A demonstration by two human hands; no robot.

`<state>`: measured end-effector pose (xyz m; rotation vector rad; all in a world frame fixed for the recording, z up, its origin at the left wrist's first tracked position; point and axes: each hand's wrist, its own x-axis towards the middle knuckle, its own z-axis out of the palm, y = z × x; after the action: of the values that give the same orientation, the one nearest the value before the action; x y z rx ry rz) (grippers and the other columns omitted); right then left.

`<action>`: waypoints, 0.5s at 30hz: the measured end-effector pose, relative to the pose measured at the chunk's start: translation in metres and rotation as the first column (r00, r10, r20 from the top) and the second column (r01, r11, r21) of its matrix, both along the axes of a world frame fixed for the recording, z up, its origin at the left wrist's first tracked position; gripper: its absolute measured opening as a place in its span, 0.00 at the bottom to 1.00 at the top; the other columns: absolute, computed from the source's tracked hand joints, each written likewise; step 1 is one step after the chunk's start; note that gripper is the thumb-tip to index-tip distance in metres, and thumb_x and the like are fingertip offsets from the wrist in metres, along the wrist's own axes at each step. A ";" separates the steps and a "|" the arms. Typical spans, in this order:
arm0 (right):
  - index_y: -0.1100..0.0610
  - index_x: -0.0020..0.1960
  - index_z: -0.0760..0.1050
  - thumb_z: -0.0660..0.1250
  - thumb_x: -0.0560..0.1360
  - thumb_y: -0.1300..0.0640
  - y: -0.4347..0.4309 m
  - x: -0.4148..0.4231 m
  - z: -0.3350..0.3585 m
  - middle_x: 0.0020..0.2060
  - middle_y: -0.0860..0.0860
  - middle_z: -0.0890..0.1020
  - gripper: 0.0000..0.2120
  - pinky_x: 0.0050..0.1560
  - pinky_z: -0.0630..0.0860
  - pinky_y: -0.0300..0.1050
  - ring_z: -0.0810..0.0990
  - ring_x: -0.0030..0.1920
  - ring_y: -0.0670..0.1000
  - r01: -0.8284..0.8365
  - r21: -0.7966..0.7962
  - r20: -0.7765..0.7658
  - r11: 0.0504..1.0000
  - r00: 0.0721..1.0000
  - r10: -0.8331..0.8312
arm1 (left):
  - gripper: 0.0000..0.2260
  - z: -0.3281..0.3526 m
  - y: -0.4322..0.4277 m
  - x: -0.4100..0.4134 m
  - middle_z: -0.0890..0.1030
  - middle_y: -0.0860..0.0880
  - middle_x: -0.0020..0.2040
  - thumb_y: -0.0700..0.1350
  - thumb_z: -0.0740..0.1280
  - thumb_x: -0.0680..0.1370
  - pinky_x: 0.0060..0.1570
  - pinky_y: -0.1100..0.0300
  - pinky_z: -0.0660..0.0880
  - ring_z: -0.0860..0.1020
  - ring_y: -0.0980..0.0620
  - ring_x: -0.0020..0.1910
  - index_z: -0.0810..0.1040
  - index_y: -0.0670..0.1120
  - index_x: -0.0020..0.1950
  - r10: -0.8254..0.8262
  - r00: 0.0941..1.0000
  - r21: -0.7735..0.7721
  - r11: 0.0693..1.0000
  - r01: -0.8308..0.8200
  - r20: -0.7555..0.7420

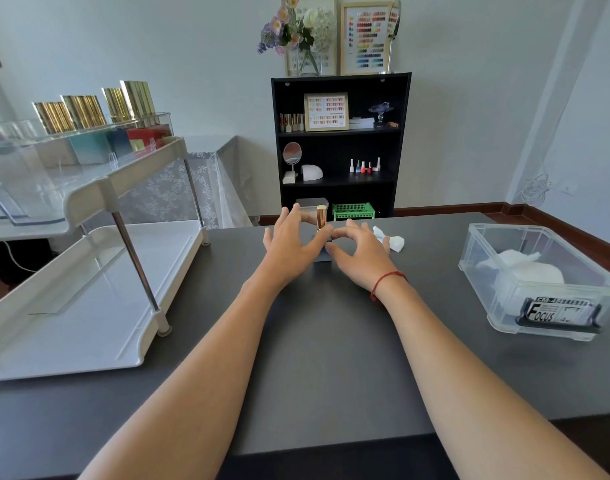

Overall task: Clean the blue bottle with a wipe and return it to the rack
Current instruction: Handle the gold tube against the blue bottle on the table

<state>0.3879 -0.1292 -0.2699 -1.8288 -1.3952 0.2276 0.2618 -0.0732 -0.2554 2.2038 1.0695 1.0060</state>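
1. My left hand (289, 244) and right hand (359, 252) meet around the bottle (322, 233); fingertips look curled onto its dark blue base, though whether either grip truly pinches it I cannot tell.
2. The bottle stands on the surface (331, 341) at 12 o'clock from me, long axis upright, gold cap pointing up.
3. A crumpled wipe (393, 240) lies near, at 3 o'clock of the bottle; the rack (89, 306) sits at 9 o'clock, well apart.
4. To do this well I'd steady the base with one hand, keep it vertical, and lift without tipping.
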 end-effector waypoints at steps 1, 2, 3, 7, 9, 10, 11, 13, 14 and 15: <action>0.48 0.59 0.75 0.63 0.77 0.49 0.000 0.000 0.000 0.76 0.51 0.60 0.11 0.73 0.35 0.59 0.48 0.77 0.53 0.002 0.000 0.001 1.000 1.000 -0.002 | 0.08 0.000 0.001 0.000 0.59 0.48 0.77 0.55 0.63 0.78 0.74 0.42 0.43 0.49 0.50 0.78 0.72 0.55 0.54 0.008 1.000 0.001 1.000 -0.008 -0.003; 0.48 0.59 0.75 0.63 0.77 0.49 0.000 0.000 0.000 0.76 0.51 0.60 0.11 0.73 0.35 0.59 0.48 0.77 0.53 0.004 0.000 0.003 1.000 1.000 -0.004 | 0.07 0.000 0.001 -0.001 0.59 0.48 0.77 0.55 0.63 0.78 0.74 0.42 0.44 0.49 0.50 0.78 0.72 0.54 0.53 0.013 1.000 0.000 1.000 -0.013 -0.006; 0.48 0.59 0.75 0.63 0.77 0.49 0.000 0.000 0.000 0.76 0.51 0.60 0.11 0.73 0.35 0.59 0.48 0.77 0.53 0.006 -0.001 0.005 1.000 1.000 -0.006 | 0.06 0.000 0.001 -0.001 0.58 0.48 0.77 0.53 0.62 0.78 0.74 0.42 0.44 0.49 0.49 0.78 0.72 0.54 0.53 0.012 1.000 -0.003 1.000 -0.012 -0.007; 0.48 0.59 0.75 0.63 0.77 0.49 0.001 -0.001 0.000 0.76 0.51 0.60 0.12 0.73 0.36 0.59 0.49 0.77 0.53 0.007 -0.007 0.003 1.000 1.000 -0.007 | 0.10 0.002 0.000 0.003 0.56 0.48 0.78 0.47 0.56 0.80 0.74 0.43 0.40 0.46 0.50 0.78 0.74 0.52 0.59 -0.025 0.999 -0.019 1.000 0.025 -0.023; 0.47 0.59 0.75 0.63 0.77 0.49 0.001 0.000 0.000 0.76 0.51 0.60 0.11 0.73 0.36 0.59 0.48 0.77 0.53 0.004 -0.007 -0.002 1.000 1.000 -0.004 | 0.10 0.001 0.001 0.003 0.56 0.48 0.78 0.50 0.57 0.80 0.73 0.43 0.40 0.46 0.50 0.78 0.73 0.52 0.60 -0.006 1.000 -0.019 1.000 0.006 -0.024; 0.47 0.58 0.75 0.63 0.77 0.49 0.001 0.000 0.000 0.76 0.51 0.60 0.11 0.73 0.36 0.58 0.48 0.77 0.52 0.000 -0.004 -0.006 1.000 1.000 0.000 | 0.09 0.000 0.001 0.001 0.56 0.48 0.78 0.52 0.58 0.80 0.73 0.42 0.41 0.47 0.50 0.78 0.73 0.53 0.58 0.006 1.000 -0.012 1.000 -0.006 -0.021; 0.47 0.58 0.75 0.63 0.77 0.49 0.001 0.000 0.000 0.76 0.51 0.60 0.11 0.73 0.36 0.58 0.48 0.77 0.52 -0.003 -0.001 -0.009 1.000 1.000 0.003 | 0.08 -0.001 0.002 0.000 0.57 0.47 0.77 0.54 0.60 0.79 0.74 0.43 0.42 0.48 0.50 0.78 0.73 0.54 0.56 0.013 1.000 -0.007 1.000 -0.013 -0.015; 0.47 0.58 0.75 0.63 0.77 0.49 0.001 0.000 0.000 0.76 0.51 0.60 0.11 0.73 0.35 0.57 0.48 0.77 0.52 -0.006 0.000 -0.007 1.000 1.000 0.006 | 0.05 -0.002 0.003 -0.001 0.58 0.47 0.77 0.53 0.61 0.79 0.74 0.43 0.43 0.49 0.50 0.78 0.72 0.54 0.52 0.017 1.000 -0.004 1.000 -0.017 -0.007; 0.47 0.58 0.75 0.63 0.77 0.49 0.001 0.000 0.000 0.76 0.51 0.60 0.11 0.73 0.35 0.58 0.48 0.77 0.52 -0.004 0.001 -0.005 1.000 1.000 0.004 | 0.05 -0.001 0.003 -0.001 0.58 0.47 0.77 0.52 0.61 0.79 0.74 0.43 0.43 0.49 0.49 0.78 0.72 0.54 0.52 0.012 1.000 -0.008 1.000 -0.012 -0.005; 0.47 0.58 0.75 0.63 0.77 0.49 0.001 0.000 0.000 0.76 0.51 0.60 0.11 0.73 0.35 0.58 0.48 0.77 0.52 -0.003 0.002 -0.004 1.000 1.000 0.003 | 0.05 0.000 0.002 0.000 0.57 0.47 0.77 0.50 0.60 0.79 0.73 0.43 0.43 0.48 0.49 0.78 0.73 0.53 0.53 0.001 1.000 -0.012 1.000 -0.001 -0.006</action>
<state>0.3881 -0.1284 -0.2702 -1.8238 -1.3950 0.2320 0.2618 -0.0708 -0.2554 2.1983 1.0765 0.9918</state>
